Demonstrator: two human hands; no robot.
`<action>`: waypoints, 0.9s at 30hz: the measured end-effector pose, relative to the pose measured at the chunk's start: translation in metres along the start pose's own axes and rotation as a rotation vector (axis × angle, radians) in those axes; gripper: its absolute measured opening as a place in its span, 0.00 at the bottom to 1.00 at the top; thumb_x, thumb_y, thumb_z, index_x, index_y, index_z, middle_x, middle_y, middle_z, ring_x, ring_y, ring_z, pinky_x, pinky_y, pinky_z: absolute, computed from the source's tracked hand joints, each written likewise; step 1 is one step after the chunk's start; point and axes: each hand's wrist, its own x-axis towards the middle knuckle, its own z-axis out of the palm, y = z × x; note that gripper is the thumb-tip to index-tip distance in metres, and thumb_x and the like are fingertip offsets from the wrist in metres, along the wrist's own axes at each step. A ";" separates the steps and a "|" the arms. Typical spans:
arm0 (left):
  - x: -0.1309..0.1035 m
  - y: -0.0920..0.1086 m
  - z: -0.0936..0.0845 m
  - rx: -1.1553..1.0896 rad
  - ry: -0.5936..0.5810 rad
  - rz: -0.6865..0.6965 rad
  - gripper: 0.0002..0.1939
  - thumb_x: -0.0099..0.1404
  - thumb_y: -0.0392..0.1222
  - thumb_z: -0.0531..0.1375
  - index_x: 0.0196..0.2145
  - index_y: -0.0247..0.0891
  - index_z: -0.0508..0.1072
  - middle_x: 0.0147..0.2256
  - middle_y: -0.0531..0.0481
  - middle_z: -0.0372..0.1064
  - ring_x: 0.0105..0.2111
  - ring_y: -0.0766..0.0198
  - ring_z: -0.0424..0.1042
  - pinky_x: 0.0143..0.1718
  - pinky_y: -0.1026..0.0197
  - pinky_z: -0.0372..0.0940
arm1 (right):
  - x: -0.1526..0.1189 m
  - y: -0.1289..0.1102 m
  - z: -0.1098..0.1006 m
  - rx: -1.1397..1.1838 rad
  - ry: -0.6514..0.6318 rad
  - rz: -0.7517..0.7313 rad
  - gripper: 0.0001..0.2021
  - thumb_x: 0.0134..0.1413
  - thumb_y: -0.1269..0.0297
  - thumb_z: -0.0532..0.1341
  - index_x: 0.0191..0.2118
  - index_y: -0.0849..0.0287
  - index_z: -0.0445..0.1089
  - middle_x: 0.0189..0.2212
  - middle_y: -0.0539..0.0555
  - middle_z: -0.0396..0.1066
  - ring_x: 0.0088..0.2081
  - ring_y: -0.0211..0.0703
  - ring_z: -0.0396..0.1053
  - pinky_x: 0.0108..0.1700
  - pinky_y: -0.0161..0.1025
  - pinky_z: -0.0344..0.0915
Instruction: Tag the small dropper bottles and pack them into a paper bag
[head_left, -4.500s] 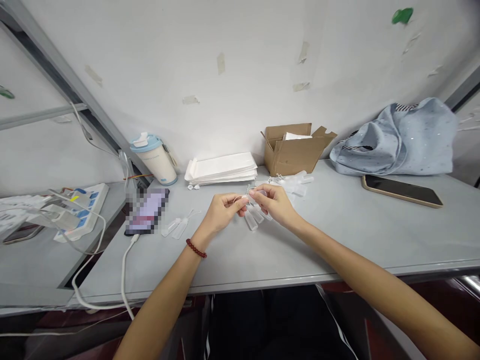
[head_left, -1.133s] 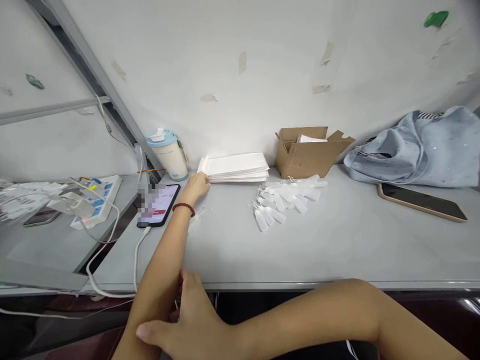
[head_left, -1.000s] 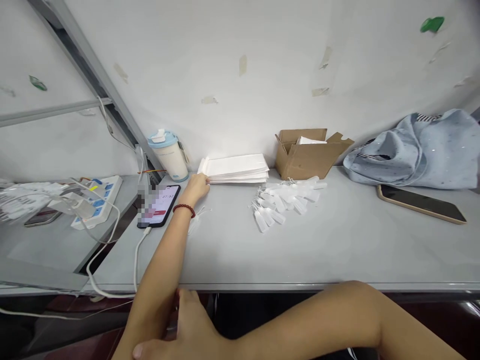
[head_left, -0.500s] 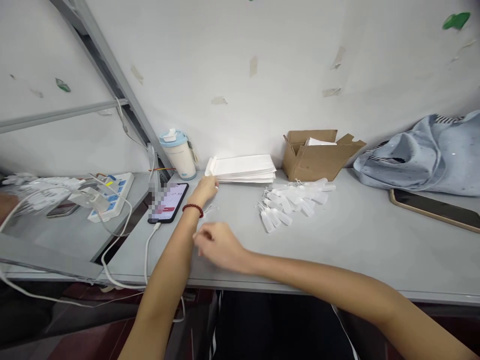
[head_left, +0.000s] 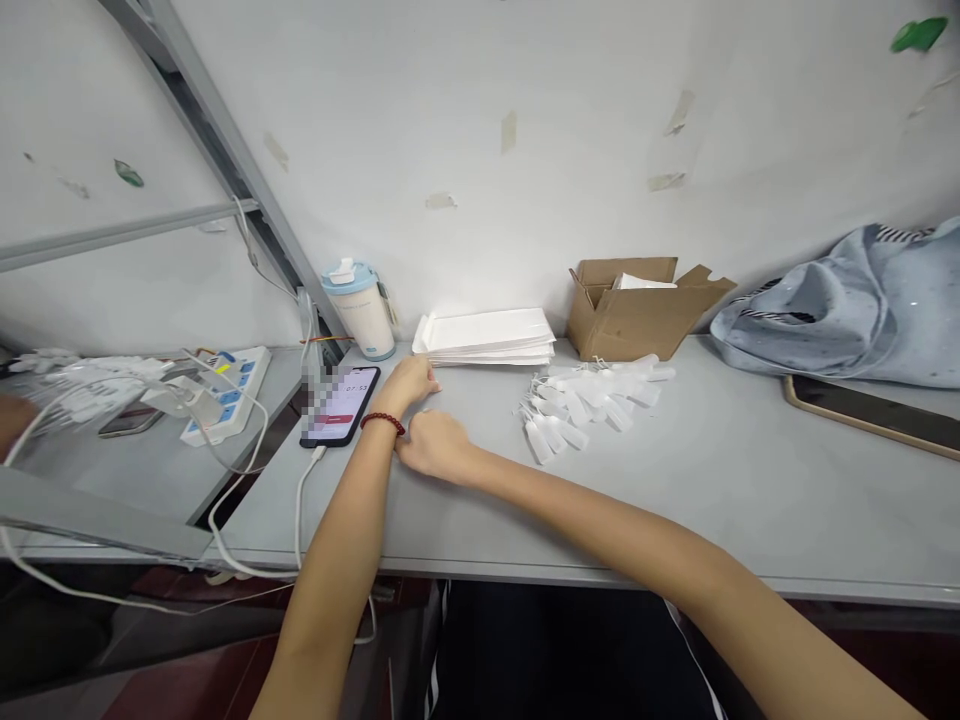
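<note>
My left hand (head_left: 412, 384), with a red bead bracelet (head_left: 383, 424) at the wrist, is closed on the table just in front of a stack of white paper sheets or envelopes (head_left: 487, 335). Its fingertips are mostly hidden, so what they hold cannot be made out. Close beside that wrist is my right hand (head_left: 435, 445), its fingers curled down at the tabletop and hidden behind its back. To the right lies a loose pile of translucent white tags with thin strings (head_left: 577, 405).
A lit phone (head_left: 346, 405) on a white charging cable lies left of my hands. Behind it stands a blue-lidded cup (head_left: 364, 310). An open cardboard box (head_left: 637, 320), a pale blue cloth bag (head_left: 847, 310) and another phone (head_left: 877, 415) are to the right. A power strip (head_left: 238, 395) sits far left.
My right hand has moved up and away from me to the left wrist, covering thin strings seen on the table there. My left hand has drawn slightly back from the stack's corner.
</note>
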 end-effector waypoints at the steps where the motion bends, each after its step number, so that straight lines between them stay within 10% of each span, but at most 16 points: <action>1: -0.002 0.000 0.000 -0.009 0.002 -0.002 0.17 0.66 0.43 0.57 0.51 0.36 0.66 0.50 0.43 0.65 0.45 0.57 0.69 0.44 0.50 0.68 | 0.002 0.000 0.000 -0.001 -0.010 0.003 0.15 0.52 0.60 0.54 0.32 0.65 0.74 0.34 0.66 0.76 0.37 0.57 0.74 0.34 0.44 0.67; 11: -0.017 0.007 -0.017 -0.300 0.185 0.048 0.17 0.53 0.46 0.64 0.13 0.36 0.66 0.15 0.51 0.63 0.24 0.61 0.68 0.26 0.63 0.58 | -0.029 0.024 -0.013 0.100 -0.097 -0.037 0.13 0.47 0.68 0.55 0.15 0.60 0.63 0.08 0.51 0.62 0.14 0.40 0.64 0.21 0.34 0.61; 27: -0.048 0.056 -0.016 -1.011 -0.099 0.249 0.17 0.47 0.49 0.69 0.25 0.33 0.70 0.20 0.52 0.68 0.21 0.69 0.67 0.25 0.64 0.65 | -0.076 0.144 -0.086 0.094 0.560 -0.182 0.12 0.54 0.54 0.59 0.31 0.57 0.60 0.24 0.50 0.68 0.23 0.37 0.64 0.26 0.35 0.61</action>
